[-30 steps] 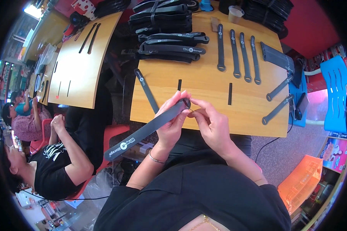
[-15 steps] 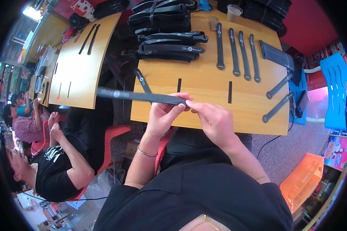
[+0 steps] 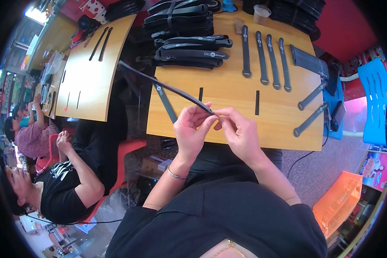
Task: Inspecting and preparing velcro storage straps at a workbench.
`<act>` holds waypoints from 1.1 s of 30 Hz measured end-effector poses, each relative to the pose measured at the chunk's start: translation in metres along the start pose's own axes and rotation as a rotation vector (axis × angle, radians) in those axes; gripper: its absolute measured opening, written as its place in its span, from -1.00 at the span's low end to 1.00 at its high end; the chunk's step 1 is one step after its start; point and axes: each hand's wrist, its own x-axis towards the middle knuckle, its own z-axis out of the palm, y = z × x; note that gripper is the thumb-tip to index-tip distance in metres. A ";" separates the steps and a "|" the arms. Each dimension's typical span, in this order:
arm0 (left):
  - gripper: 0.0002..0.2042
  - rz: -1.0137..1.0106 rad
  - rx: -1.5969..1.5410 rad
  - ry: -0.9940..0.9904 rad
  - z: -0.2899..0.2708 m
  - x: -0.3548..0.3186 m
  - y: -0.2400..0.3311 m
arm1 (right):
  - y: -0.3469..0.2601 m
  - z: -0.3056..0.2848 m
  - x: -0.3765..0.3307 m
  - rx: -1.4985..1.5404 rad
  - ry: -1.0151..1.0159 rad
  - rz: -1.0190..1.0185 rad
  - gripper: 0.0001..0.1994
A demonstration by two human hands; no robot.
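Observation:
My left hand (image 3: 190, 129) pinches one end of a long dark strap (image 3: 165, 86), which reaches up and to the left, seen nearly edge-on. At that same end, the fingertips of my right hand (image 3: 240, 131) are closed on the strap too. Both hands are above the near edge of the wooden table (image 3: 228, 79). Beneath the held strap, a loose grey strap (image 3: 165, 103) lies at the table's left side. Two short black strips (image 3: 201, 94) sit on the tabletop beyond my hands. Farther back, several grey straps with slotted ends (image 3: 259, 56) lie side by side.
Stacked strap bundles (image 3: 191, 53) fill the back left; a clear cup (image 3: 262, 13) stands behind. At right are two angled straps (image 3: 311, 120), a blue stool (image 3: 372, 103) and an orange crate (image 3: 337, 202). A seated person (image 3: 69, 189) is left, near another table (image 3: 88, 86).
The strap's free end has swung away from me and turned edge-on. My left hand has shifted slightly right, closer to my right hand.

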 end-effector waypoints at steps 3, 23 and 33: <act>-0.75 0.034 0.001 0.000 0.001 -0.001 0.001 | -0.002 0.000 -0.001 -0.005 0.003 0.000 -0.82; -0.89 0.080 0.101 -0.081 0.000 0.000 0.000 | -0.002 -0.004 -0.006 0.150 0.007 0.044 -0.84; -0.92 0.120 0.149 -0.187 -0.010 0.000 0.002 | -0.009 -0.013 -0.010 -0.073 -0.015 -0.098 -0.84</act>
